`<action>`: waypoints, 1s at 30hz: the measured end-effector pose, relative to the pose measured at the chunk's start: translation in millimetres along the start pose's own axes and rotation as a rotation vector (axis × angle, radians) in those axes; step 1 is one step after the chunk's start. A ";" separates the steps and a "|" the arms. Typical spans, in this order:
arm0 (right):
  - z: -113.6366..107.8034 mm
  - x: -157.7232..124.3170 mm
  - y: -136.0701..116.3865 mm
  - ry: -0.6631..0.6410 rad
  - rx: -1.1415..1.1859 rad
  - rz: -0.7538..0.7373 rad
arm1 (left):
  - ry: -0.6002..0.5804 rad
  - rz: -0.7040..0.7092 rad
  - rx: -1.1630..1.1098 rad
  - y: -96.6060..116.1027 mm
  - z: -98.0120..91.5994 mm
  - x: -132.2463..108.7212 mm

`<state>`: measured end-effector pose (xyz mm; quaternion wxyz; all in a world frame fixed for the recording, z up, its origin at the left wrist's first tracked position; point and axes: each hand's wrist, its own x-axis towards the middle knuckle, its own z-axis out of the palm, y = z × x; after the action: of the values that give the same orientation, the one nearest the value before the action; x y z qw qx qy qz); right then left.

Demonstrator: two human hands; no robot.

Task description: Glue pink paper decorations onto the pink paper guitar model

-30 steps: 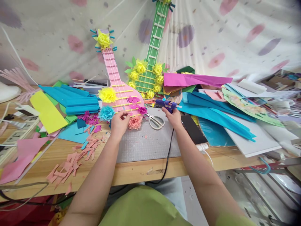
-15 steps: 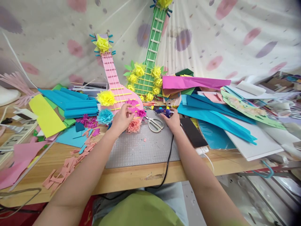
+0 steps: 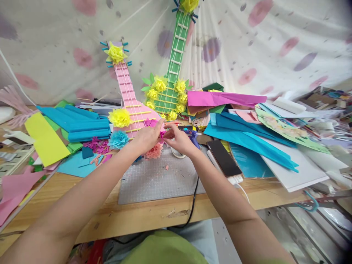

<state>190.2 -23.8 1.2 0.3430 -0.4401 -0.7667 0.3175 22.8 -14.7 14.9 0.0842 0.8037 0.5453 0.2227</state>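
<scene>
My left hand [image 3: 150, 139] reaches over the lower body of a pink paper lute [image 3: 136, 115], its fingers closed around a small magenta paper flower [image 3: 162, 135]. From the right, my right hand [image 3: 180, 139] meets it, with bent fingertips pinching at the same flower. A coral paper flower [image 3: 154, 151] sits just below my left hand, and a blue one [image 3: 118, 140] to its left. Beside my right hand lies a purple glue gun [image 3: 194, 138] with a black cord. Scissors [image 3: 178, 154] rest on the grey cutting mat [image 3: 159, 179], partly covered by my right hand.
Behind stands a green paper lute [image 3: 176, 62] with yellow flowers. At right are a phone [image 3: 224, 157], blue crepe paper [image 3: 247, 139] and a magenta sheet [image 3: 225, 98]. Blue paper rolls [image 3: 82, 123], a yellow sheet [image 3: 46, 141] and a power strip [image 3: 16, 161] lie at left.
My right hand has let go of the glue gun, which stays on the table, and has moved left to the magenta flower. My left hand has shifted slightly, its forearm now covering the coral scraps.
</scene>
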 end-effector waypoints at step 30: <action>27.3 24.8 55.4 0.618 0.273 0.171 | 0.151 0.517 0.211 -17.1 42.6 5.6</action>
<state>184.2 16.1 -51.8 0.5868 -0.5280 -0.5374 0.2966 29.3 1.7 -27.8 -0.1000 0.9015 0.3473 0.2380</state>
